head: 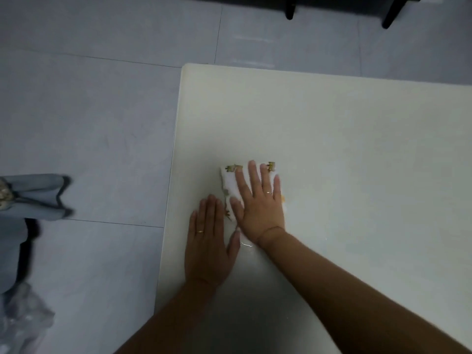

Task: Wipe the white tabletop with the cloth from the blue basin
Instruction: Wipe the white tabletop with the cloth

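The folded white cloth (229, 181), printed with small animals, lies on the white table (357, 149) near its 9 o'clock edge. The right hand (260, 200) presses flat on it, fingers (252, 175) straight and spread, gripping nothing. The left hand (208, 241) rests flat on the bare table at the cloth's 7 o'clock, also holding nothing. A wet sheen (246, 244) shows by the right wrist, so wiping seems under way. The broad surface from 12 to 3 o'clock looks dry and probably remains to be done. The blue basin is out of view.
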Demonstrator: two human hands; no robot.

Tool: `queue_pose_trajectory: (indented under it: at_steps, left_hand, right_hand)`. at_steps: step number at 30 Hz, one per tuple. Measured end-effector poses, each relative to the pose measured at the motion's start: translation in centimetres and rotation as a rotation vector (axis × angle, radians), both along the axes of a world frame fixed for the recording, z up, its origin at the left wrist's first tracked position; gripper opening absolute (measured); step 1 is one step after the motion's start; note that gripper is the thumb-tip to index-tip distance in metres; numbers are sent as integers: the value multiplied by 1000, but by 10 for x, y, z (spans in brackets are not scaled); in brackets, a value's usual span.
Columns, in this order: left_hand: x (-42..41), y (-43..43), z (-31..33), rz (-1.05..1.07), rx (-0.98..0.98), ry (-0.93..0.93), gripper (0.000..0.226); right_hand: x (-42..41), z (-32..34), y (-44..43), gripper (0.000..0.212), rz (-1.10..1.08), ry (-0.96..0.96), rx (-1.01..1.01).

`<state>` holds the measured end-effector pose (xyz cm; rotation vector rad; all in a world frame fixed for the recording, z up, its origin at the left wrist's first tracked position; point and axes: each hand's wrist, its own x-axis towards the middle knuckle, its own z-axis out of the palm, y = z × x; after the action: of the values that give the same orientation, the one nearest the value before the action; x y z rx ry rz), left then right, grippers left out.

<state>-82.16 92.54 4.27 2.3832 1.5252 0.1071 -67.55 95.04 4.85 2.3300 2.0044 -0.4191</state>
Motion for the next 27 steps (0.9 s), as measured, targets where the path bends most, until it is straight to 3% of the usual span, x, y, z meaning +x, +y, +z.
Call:
queue_pose_trajectory:
  at_steps: [3, 6, 8, 10, 12, 15, 18, 21, 24, 27]
  left_hand:
    - [0, 0, 0, 3, 14, -7, 72]
    - [1, 0, 0, 3, 22, 0, 73]
    - [1, 0, -1, 4, 23, 18, 73]
    - [1, -1, -2, -1, 19, 35, 73]
    - [1, -1, 0, -8, 21, 48, 74]
    - [-2, -4, 6, -28, 22, 29, 76]
    - [-11, -28, 11, 8, 42, -38, 72]
    - [-27, -75, 9, -7, 12, -68, 71]
    - [-41, -105, 3, -31, -41, -12, 71]
    - [-42, -107, 4, -31, -57, 2, 71]
  right_hand:
    - [59, 0, -11, 59, 37, -79, 12]
    - [87, 0, -13, 59, -390, -39, -9]
    - [52, -1, -9, 62, -593, -31, -10]
    - [2, -3, -13, 63, -487, -32, 10]
    - [-22, -2, -27, 60, -204, 5, 17]
    - [23, 0, -43, 58, 27, -20, 22]
    - [63, 1, -56, 58, -309, -19, -19]
    - [19, 3, -57, 60, -622, 18, -13]
    - [-41, 2, -74, 62, -349, 18, -14]
    - [-21, 6, -96, 61, 26, -15, -17]
